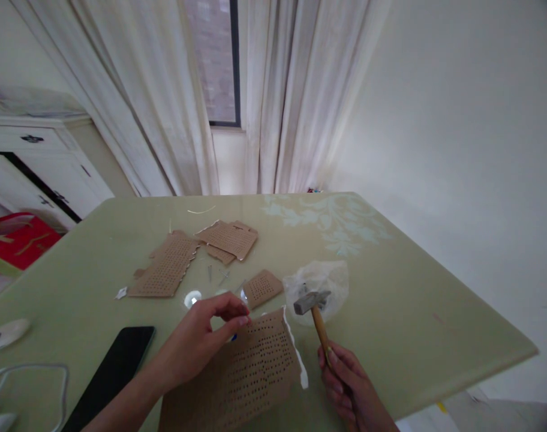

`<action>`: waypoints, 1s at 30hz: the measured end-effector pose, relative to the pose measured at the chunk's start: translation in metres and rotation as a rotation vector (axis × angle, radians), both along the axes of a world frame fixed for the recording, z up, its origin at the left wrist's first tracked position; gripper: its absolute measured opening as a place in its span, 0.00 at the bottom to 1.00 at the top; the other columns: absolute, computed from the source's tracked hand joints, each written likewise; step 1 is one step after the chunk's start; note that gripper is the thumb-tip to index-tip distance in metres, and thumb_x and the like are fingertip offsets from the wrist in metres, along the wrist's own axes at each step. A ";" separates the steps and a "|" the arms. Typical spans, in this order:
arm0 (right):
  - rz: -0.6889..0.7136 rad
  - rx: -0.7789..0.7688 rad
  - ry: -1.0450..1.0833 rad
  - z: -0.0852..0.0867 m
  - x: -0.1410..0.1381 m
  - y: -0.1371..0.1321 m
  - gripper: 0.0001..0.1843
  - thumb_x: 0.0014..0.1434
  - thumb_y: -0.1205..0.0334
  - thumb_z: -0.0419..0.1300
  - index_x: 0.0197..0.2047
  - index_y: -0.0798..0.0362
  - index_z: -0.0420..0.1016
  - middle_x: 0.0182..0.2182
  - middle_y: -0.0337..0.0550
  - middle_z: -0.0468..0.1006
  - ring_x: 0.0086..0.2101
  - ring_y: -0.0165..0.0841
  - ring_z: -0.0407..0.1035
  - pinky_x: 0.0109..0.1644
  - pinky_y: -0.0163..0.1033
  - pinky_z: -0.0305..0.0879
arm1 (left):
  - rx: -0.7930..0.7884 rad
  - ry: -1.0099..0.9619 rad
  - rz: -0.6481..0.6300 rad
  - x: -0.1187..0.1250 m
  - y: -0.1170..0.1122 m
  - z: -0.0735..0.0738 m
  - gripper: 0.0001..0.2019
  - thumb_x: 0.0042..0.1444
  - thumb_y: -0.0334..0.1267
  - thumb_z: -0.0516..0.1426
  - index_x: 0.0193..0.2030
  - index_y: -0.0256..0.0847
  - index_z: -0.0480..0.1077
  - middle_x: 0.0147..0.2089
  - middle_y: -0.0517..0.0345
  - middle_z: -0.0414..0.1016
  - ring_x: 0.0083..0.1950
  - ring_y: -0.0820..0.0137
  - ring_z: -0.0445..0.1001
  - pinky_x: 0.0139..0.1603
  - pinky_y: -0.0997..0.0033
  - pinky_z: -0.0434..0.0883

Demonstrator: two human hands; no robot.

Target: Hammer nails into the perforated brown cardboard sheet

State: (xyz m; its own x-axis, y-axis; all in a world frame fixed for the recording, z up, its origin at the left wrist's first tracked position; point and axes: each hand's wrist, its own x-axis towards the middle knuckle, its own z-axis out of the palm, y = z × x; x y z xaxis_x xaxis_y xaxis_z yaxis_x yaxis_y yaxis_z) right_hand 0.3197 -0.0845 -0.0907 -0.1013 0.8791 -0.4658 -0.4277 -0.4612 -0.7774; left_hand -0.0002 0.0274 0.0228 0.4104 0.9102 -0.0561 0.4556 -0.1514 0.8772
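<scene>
My right hand (pixel 348 384) is wrapped round the wooden handle of a hammer (pixel 319 330). The hammer's metal head is raised beside a clear plastic bag (pixel 337 273). Over the top edge of a large cardboard piece (pixel 255 366), covered in rows of punched holes, my left hand (pixel 210 330) has thumb and fingertips drawn together in a pinch. What sits between those fingertips, if anything, is too small to make out. Several loose nails (pixel 224 276) lie on the table past my left hand, near a small perforated cardboard piece (pixel 263 288).
Other perforated cardboard pieces (pixel 168 267) lie farther back on the green table (pixel 390 300). At left are a black phone (pixel 114 378), a white cable (pixel 66 384) and a white device (pixel 8 336). Curtains, a window and a white cabinet (pixel 44 156) stand beyond the table.
</scene>
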 end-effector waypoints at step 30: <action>0.240 0.280 -0.479 0.064 0.015 0.013 0.29 0.69 0.32 0.62 0.38 0.53 0.75 0.22 0.28 0.58 0.20 0.23 0.48 0.20 0.29 0.43 | 0.182 0.176 -0.070 0.010 -0.010 -0.020 0.08 0.68 0.39 0.60 0.42 0.46 0.82 0.41 0.58 0.86 0.44 0.63 0.82 0.50 0.65 0.73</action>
